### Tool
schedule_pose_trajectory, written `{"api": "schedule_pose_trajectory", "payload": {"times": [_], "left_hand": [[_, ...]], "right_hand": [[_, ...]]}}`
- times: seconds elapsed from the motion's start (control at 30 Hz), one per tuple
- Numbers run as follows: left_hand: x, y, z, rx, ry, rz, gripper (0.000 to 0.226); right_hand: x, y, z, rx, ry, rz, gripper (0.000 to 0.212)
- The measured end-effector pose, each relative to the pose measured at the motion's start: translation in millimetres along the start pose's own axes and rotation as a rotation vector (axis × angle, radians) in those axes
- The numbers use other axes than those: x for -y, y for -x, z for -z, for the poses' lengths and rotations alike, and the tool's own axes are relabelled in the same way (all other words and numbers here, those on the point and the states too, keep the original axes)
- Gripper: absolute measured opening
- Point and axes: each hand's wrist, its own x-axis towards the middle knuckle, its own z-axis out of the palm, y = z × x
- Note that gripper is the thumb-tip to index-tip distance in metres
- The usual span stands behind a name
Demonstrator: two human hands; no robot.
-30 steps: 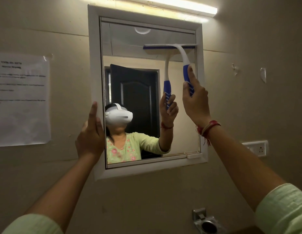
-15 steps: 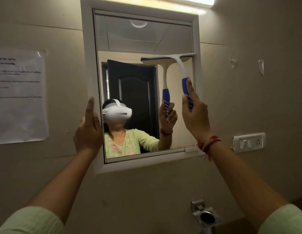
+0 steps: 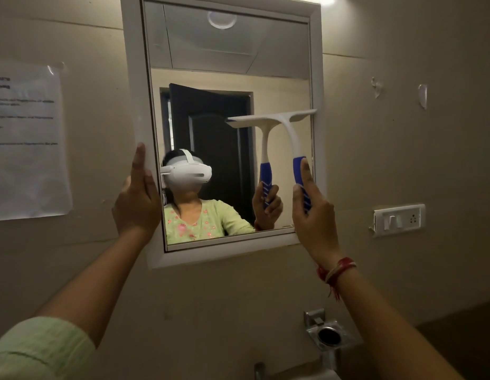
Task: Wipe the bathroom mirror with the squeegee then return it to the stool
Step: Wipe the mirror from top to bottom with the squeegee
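Observation:
The bathroom mirror [image 3: 279, 58] hangs in a white frame on the beige wall. A white squeegee [image 3: 289, 128] with a blue handle has its blade flat against the glass on the right side, about halfway down. My right hand [image 3: 312, 212] is shut on its blue handle at the mirror's lower right corner. My left hand [image 3: 138, 196] rests against the left side of the frame, fingers pointing up, holding nothing. The glass reflects the squeegee, my hand and a person wearing a headset. No stool is in view.
A printed paper sheet [image 3: 24, 144] is stuck to the wall at left. A white switch plate [image 3: 399, 219] sits right of the mirror. A metal holder [image 3: 327, 335] and a tap top [image 3: 259, 370] show below. Two small hooks [image 3: 422, 96] are on the upper right wall.
My right hand has drawn the squeegee straight down the right side of the glass, from near the top to about mid-height. My left hand stays on the frame.

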Motion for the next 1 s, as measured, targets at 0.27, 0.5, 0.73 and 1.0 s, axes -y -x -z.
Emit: {"api": "schedule_pose_trajectory", "payload": {"times": [0.27, 0.5, 0.73, 1.0], "left_hand": [[-0.9, 1.1, -0.7, -0.014, -0.003, 0.005, 0.045], [-5.5, 0.8, -1.7, -0.03, -0.004, 0.025, 0.045], [3.0, -0.3, -4.5, -0.04, -0.014, 0.006, 0.044], [4.2, 0.2, -4.8, -0.039, -0.031, 0.031, 0.044]], "right_hand": [[-5.9, 52.9, -1.2, 0.029, -0.024, -0.05, 0.055], [-7.9, 87.4, 4.7, 0.044, -0.019, -0.091, 0.054], [-6.0, 104.2, 0.0, 0.044, -0.026, -0.089, 0.056], [-4.3, 135.4, 5.3, 0.109, 0.001, -0.154, 0.054]]}}
